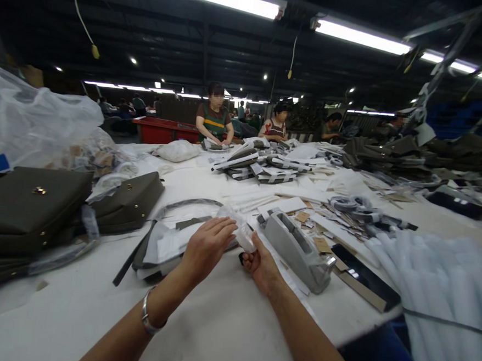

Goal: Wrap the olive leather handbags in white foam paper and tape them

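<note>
A piece of clear plastic wrap (243,233) stretches between my two hands above the table. My left hand (210,244) has its fingers bent over the wrap's left side; a silver bracelet circles that wrist. On the wrap's lower right end, my right hand (263,265) is closed, thumb up, with a small dark end showing by its curled fingers. Behind and left of the hands lies a dark grey-green bag (146,270) with white packing sheets on it and a curved handle (190,201). A grey tape dispenser (296,247) stands just right of my right hand.
Finished-looking dark bags (28,204) sit at the left, beside a large translucent plastic sack (43,117). A black phone (368,277), cardboard strips and white foam sheets (443,293) lie at the right. Across the table, co-workers stand behind piled bag parts (262,163).
</note>
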A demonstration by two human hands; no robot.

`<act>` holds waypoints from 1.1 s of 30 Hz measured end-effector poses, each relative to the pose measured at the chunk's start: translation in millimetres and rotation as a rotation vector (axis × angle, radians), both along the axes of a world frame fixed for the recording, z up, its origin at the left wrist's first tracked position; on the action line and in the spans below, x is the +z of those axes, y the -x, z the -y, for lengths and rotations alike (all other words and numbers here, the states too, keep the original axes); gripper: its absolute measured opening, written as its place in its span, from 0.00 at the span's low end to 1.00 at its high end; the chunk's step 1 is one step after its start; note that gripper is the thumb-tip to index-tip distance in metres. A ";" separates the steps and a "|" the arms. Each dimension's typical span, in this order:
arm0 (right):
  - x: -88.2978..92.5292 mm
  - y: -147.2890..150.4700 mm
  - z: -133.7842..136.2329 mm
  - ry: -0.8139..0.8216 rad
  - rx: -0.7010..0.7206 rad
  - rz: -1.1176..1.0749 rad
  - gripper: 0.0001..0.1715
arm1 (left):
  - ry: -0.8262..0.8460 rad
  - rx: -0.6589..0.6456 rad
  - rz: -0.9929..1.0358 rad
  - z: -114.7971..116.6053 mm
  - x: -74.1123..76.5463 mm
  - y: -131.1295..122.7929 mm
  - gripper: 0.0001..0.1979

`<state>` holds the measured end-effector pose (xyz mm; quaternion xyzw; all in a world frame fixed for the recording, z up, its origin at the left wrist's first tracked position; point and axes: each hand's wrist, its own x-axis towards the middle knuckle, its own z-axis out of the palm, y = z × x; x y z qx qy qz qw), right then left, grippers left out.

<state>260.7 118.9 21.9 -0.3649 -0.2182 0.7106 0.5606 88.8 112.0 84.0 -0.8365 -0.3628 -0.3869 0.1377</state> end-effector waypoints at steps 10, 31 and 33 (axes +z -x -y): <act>-2.3 1.5 0.3 -0.108 -0.076 0.022 0.21 | 0.204 -0.054 -0.160 -3.5 -4.1 5.8 0.09; -0.2 3.6 7.4 -0.233 -0.004 0.227 0.27 | 0.398 0.007 0.226 -2.4 -10.6 1.2 0.19; -0.3 4.1 8.4 -0.264 0.016 0.253 0.28 | 0.432 -0.059 0.236 -4.0 -11.8 0.8 0.25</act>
